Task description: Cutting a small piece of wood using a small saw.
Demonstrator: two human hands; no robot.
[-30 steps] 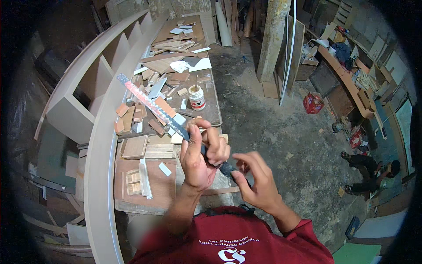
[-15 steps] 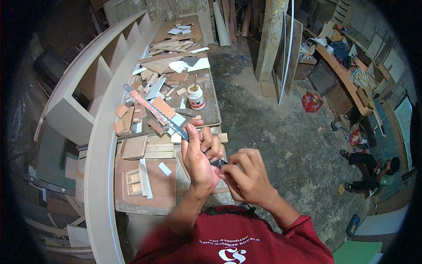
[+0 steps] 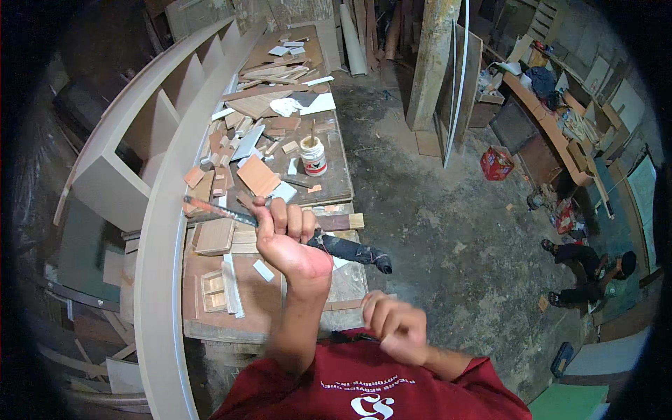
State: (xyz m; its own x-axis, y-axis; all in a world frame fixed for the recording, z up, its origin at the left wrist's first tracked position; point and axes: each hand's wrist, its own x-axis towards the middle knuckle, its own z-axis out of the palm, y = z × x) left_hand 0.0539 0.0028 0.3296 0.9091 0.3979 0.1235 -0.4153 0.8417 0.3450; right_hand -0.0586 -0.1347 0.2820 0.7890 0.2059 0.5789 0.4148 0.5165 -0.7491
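My left hand (image 3: 292, 245) is wrapped round a hacksaw blade (image 3: 222, 211) over the workbench. The thin, toothed blade sticks out past my thumb to the left, worn red and dark. On the other side of my fist, its black wrapped handle (image 3: 350, 250) points right, past the bench edge. My right hand (image 3: 397, 327) is apart from the tool, close to my red shirt. Its fingers are curled closed and slightly blurred; whatever they may hold is hidden. Below the blade lie wood blocks (image 3: 214, 235) and a small wooden frame (image 3: 213, 290).
A white glue jar (image 3: 312, 157) with a stick in it stands among wood offcuts (image 3: 259, 175) on the bench. A long pale cabinet (image 3: 159, 280) lines the left side. Right of the bench are a post (image 3: 430, 77), a red crate (image 3: 496, 162) and a seated person (image 3: 595, 269).
My right hand has left the handle and moved down toward my shirt. My left hand has shifted left and turned, so the blade lies flatter and the black handle shows.
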